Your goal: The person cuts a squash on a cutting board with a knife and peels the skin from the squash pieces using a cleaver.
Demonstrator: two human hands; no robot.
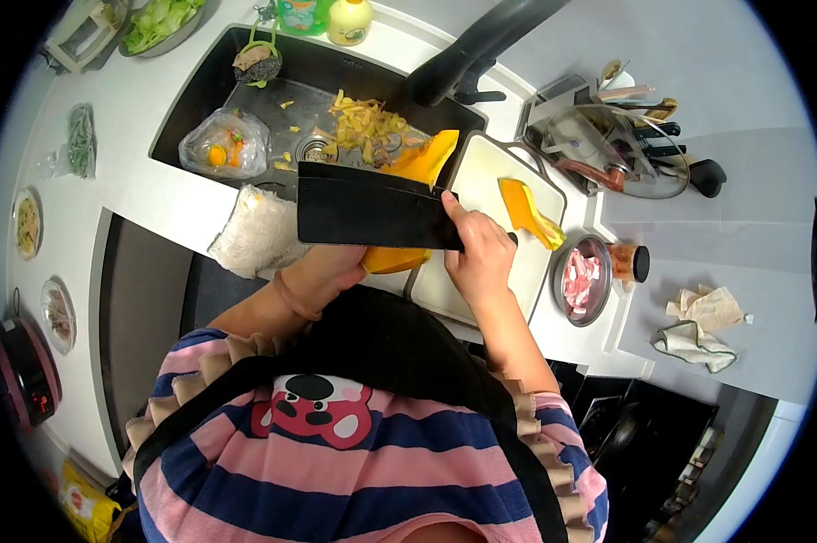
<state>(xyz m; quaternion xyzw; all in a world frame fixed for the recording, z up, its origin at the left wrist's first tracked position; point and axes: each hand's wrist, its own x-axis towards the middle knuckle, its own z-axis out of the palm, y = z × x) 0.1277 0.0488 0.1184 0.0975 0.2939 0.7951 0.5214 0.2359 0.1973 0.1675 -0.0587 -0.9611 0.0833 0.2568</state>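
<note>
My right hand [481, 252] is wrapped round the handle of a black cleaver [372, 210], thumb along the top of the blade. The wide blade lies across a long orange pumpkin piece [425, 161], hiding its middle. At the piece's near end, my left hand [336, 264] is closed on it, with the fingers partly covered by the blade and the pumpkin. A second pumpkin wedge [528, 214] with some green rind rests on the white cutting board [475, 192] to the right.
The dark sink [273, 100] holds peelings [368, 125] and a plastic bag [228, 145] of scraps. A white cloth [256, 231] hangs at its front edge. Right of the board stand a bowl of cut meat [580, 279], a jar [627, 262] and a knife rack [648, 136].
</note>
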